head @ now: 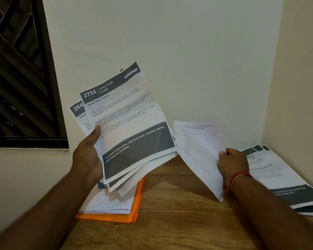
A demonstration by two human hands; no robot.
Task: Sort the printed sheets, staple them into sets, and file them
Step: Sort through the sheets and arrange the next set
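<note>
the left hand (88, 156) grips a fanned stack of printed sheets (134, 123), thumb on the top page's left edge, held clear of the wooden table (179, 213). the right hand (232, 163) pinches a pale sheet (197, 150) by its right edge, its lower corner just over the tabletop. bare wood lies between the hands. the table sits in a corner, walls (188, 51) close behind and right. an orange folder (138, 199) holding written pages lies under the stack; a flat pile (278, 186) lies just beyond the right wrist. sheets are thin, white, with dark grey bands; the wood is grained.
</note>
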